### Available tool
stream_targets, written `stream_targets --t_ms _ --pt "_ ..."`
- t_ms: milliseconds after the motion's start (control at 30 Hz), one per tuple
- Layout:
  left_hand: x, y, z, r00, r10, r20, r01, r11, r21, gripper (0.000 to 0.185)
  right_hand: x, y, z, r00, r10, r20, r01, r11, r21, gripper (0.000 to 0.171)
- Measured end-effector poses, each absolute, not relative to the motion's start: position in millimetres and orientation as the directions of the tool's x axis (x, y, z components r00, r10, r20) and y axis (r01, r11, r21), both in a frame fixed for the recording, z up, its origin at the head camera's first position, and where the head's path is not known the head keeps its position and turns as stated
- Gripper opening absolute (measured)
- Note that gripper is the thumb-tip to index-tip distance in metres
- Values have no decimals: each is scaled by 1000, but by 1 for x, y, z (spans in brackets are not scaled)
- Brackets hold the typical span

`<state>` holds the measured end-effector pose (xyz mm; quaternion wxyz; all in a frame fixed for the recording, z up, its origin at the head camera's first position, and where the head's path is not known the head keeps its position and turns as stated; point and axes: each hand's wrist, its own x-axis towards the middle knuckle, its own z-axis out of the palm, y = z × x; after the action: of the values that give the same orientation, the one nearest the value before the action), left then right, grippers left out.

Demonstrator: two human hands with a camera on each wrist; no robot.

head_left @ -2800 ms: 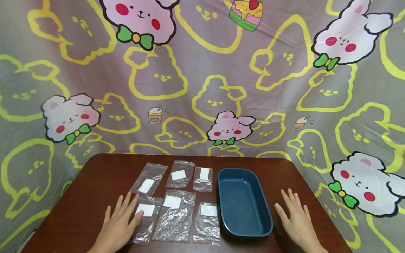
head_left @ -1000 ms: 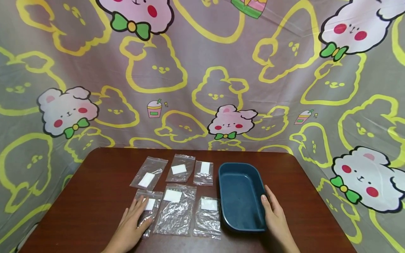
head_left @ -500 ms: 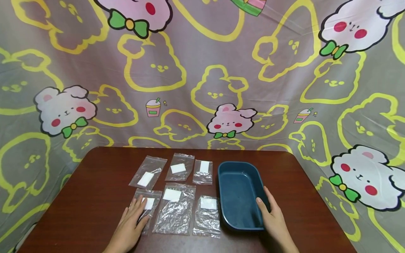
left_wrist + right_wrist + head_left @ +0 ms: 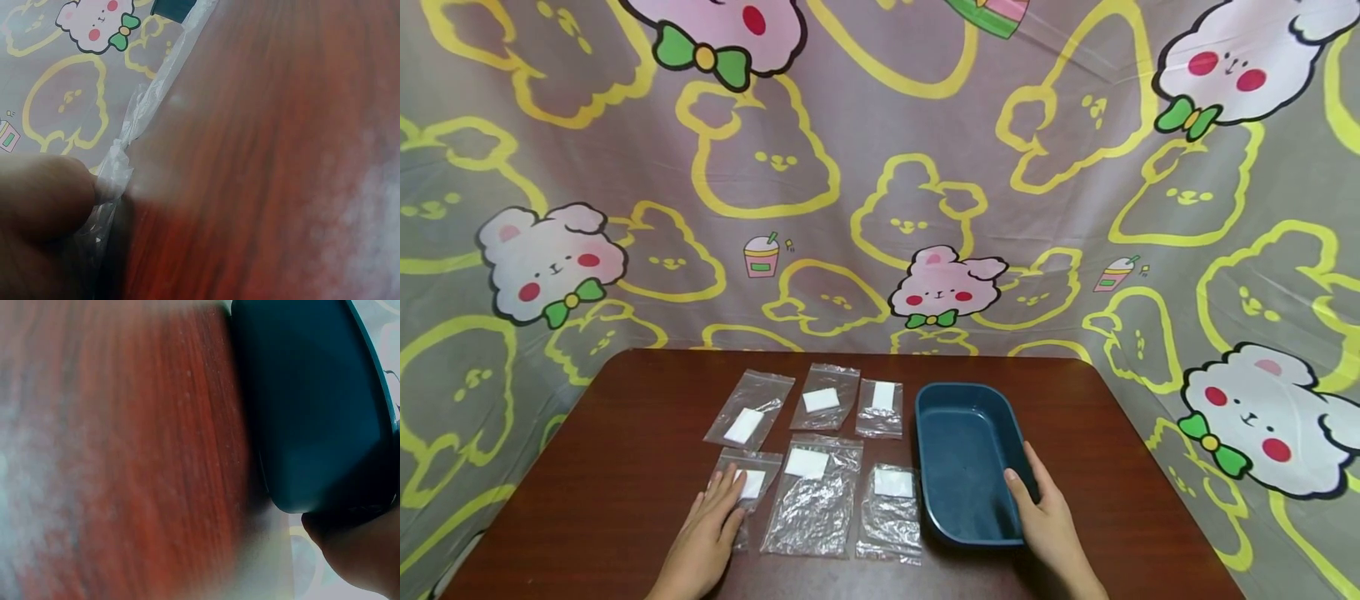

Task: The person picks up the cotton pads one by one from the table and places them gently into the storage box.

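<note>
My left hand (image 4: 702, 525) rests with extended fingers on a clear zip bag (image 4: 767, 468) at the front left, covering much of it and part of its white rectangle. In the left wrist view, the thumb (image 4: 47, 197) is right at the crinkled bag edge (image 4: 144, 106). My right hand (image 4: 1051, 521) grips the right wall of a dark blue plastic basin (image 4: 966, 483), thumb over the rim and fingers along the outside. The basin's outer wall (image 4: 319, 406) fills the right side of the right wrist view, where the hand shows only at the lower corner.
Between the hands lie a large bag (image 4: 812, 517) and a smaller one (image 4: 889, 525). Farther back are three more bags (image 4: 767, 392), (image 4: 842, 382), (image 4: 868, 423), each with a white rectangle. A patterned cloth (image 4: 820, 325) hangs behind the brown table (image 4: 625, 467).
My right hand has come left from the bare table onto the basin's right wall, its thumb shifting farther inside. My left hand has moved slightly right over the front-left bag.
</note>
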<state>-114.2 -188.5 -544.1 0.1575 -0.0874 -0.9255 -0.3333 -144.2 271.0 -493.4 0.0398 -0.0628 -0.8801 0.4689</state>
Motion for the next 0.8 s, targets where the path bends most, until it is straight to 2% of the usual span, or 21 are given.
stream_targets --t_ms 400,800 --pt "-114 -189 -545 -923 63 379 290 760 581 44 -145 271 -494 -989 144 18 68 570 -819 66" --pt "-116 -191 -542 -915 39 402 311 704 638 43 -145 270 -496 -989 144 42 47 564 -825 65"
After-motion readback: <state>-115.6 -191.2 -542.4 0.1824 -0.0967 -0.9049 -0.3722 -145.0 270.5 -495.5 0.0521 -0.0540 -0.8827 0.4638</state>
